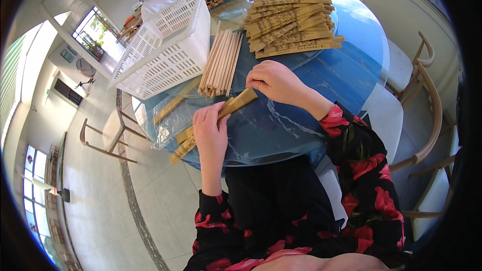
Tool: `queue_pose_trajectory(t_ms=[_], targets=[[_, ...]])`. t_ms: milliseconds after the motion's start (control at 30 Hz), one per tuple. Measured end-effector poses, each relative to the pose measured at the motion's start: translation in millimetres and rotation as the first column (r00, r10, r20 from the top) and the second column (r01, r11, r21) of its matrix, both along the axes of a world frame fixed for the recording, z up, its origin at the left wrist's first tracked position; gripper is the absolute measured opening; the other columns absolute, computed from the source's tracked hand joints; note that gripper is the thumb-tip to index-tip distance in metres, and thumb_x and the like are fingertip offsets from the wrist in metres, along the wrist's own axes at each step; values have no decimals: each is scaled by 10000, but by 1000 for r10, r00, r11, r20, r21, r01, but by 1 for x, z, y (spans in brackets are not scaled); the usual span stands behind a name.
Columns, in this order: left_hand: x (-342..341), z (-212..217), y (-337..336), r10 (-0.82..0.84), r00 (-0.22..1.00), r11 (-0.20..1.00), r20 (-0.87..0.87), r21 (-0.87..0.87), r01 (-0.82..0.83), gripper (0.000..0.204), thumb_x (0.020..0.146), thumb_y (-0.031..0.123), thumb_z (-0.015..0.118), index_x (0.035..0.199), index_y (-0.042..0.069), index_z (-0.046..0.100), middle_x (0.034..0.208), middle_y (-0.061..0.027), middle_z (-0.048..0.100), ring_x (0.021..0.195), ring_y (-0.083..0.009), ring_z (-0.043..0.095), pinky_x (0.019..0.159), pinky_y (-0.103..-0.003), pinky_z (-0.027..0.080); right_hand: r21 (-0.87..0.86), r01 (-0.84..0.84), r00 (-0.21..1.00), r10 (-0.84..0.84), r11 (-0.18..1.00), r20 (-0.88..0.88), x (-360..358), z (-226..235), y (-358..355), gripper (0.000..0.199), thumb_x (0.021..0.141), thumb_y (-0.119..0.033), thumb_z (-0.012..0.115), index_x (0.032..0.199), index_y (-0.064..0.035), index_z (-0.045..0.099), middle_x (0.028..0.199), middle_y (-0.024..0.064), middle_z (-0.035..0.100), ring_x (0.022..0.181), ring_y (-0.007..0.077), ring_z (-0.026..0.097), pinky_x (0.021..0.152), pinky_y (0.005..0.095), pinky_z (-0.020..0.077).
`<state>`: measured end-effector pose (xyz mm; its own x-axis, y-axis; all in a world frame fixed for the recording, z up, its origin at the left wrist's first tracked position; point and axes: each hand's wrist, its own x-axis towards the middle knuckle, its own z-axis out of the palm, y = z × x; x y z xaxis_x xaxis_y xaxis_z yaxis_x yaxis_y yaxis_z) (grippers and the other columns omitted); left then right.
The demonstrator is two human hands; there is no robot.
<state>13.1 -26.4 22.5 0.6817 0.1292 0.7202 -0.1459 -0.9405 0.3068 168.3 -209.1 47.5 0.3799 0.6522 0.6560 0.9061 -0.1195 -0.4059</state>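
While our left hand (pixel 209 124) grips the paper sleeve (pixel 241 102), our right hand (pixel 277 82) pinched closed by its end, we judge it light, easily creased, best held along the edges.

Blue with white squiggles on the round table (pixel 346 78). Gold with dark marks on the far-right flat paper-like strips (pixel 291 22). Pale tan on the thin wooden sticks (pixel 221 62). White on the left plastic basket (pixel 173 62).
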Motion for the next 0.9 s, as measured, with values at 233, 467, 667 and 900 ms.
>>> queue_pose_trajectory(t_ms=[233,467,667,900], targets=[[4,2,-7,-100,993,995,-57,22,102,351,758,15,727,1102,49,662,967,-93,644,962,-307,574,859,-397,482,-135,-148,973,119,980,-199,-18,-7,6,126,932,-139,593,1017,-51,621,932,122,642,906,346,600,804,423,474],[4,6,-7,-82,997,991,8,103,80,333,760,39,743,1082,58,662,966,-88,639,962,-294,574,854,-389,478,-224,-133,970,81,966,-230,-19,-15,14,168,924,-196,599,991,-59,670,923,140,680,897,360,633,782,450,493],[-1,5,-5,-121,991,991,64,-44,124,213,815,95,747,1006,42,671,869,-87,621,737,-218,560,678,-317,469,-39,41,966,-49,998,-252,-9,-3,4,133,900,-175,630,943,-63,687,821,133,680,794,352,632,688,431,485],[2,-12,16,-302,934,549,192,-766,335,224,988,210,613,1031,-9,597,816,-64,623,594,-96,490,531,-225,388,80,-102,798,130,992,-589,-2,-7,6,137,946,-150,614,954,-20,656,686,44,625,628,129,585,610,312,452]])
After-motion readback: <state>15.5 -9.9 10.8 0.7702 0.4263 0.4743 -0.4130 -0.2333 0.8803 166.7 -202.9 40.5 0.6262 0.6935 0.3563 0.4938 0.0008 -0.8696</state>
